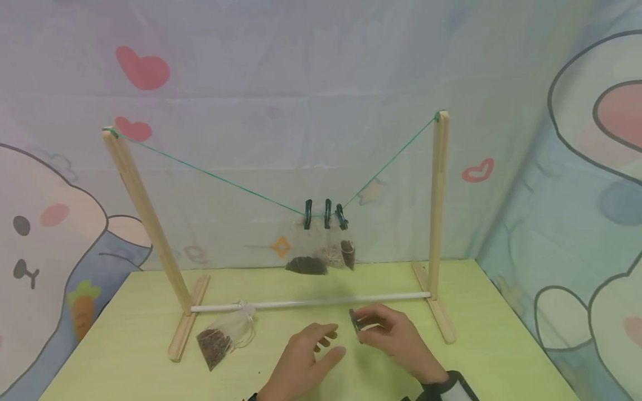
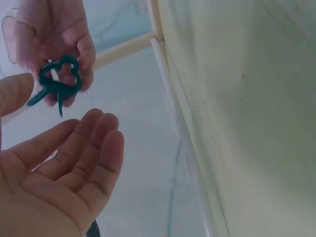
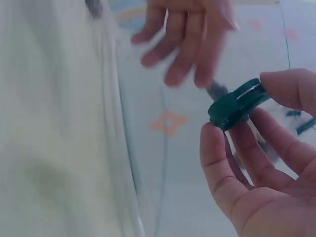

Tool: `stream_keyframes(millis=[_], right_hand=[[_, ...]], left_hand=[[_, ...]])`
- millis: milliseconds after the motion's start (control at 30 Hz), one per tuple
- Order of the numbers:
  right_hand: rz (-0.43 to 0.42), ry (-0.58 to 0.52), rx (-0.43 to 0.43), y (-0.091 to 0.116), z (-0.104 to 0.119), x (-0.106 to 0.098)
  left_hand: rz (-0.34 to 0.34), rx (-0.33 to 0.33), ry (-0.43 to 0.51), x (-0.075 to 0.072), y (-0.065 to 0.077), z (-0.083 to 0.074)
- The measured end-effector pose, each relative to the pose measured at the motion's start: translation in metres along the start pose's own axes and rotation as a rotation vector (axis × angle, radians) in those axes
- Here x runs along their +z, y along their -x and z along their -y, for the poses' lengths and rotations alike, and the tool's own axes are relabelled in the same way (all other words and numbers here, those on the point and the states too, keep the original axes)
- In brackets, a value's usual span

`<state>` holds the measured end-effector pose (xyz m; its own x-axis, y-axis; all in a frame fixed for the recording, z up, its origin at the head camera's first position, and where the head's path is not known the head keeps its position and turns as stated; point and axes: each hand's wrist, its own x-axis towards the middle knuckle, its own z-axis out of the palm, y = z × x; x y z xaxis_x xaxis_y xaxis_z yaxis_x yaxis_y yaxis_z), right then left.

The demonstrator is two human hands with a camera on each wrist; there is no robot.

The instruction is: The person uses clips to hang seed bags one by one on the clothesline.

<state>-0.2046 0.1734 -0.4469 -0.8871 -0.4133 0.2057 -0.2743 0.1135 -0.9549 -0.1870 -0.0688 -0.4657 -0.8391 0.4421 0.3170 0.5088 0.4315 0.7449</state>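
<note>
My right hand holds a dark green clothespin between thumb and fingers, above the table's front part. Just left of it, my left hand hovers palm inward, with relaxed fingers and nothing in them. A gap separates it from the clothespin. On the table at left lies a sheer drawstring pouch with dark bits in its bottom; its neck is by the white rod. Several similar pouches hang at the middle of a green string, under three dark green clothespins.
Two wooden posts on flat wooden feet carry the string, which sags to the middle. The white rod joins them low down, across the yellow-green table. A cartoon-printed cloth stands behind and at the sides.
</note>
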Motion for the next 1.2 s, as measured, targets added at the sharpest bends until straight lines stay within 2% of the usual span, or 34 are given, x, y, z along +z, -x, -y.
stream_keyframes(millis=[133,267,433,633,900,1067,1200], right_hand=[[0.052,-0.086,0.028,-0.002,0.002,0.013],[0.088,-0.139,-0.012,-0.003,-0.002,0.021],[0.098,-0.152,-0.072,-0.004,-0.006,0.026],[0.086,-0.138,-0.073,-0.004,-0.007,0.028],[0.076,-0.116,-0.018,-0.003,-0.002,0.026],[0.078,-0.038,-0.022,-0.002,0.000,0.021],[0.077,0.032,-0.058,-0.002,-0.002,0.020]], left_hand=[[-0.027,-0.007,0.051,0.003,0.000,-0.002],[-0.048,-0.016,0.055,0.005,0.001,-0.005],[-0.068,-0.013,0.033,0.006,0.001,-0.006],[-0.104,0.029,0.001,0.007,0.001,-0.003],[-0.119,0.059,-0.020,0.004,0.001,-0.006],[-0.106,0.097,-0.108,-0.003,0.002,-0.005],[-0.112,0.123,-0.152,-0.005,0.003,-0.005]])
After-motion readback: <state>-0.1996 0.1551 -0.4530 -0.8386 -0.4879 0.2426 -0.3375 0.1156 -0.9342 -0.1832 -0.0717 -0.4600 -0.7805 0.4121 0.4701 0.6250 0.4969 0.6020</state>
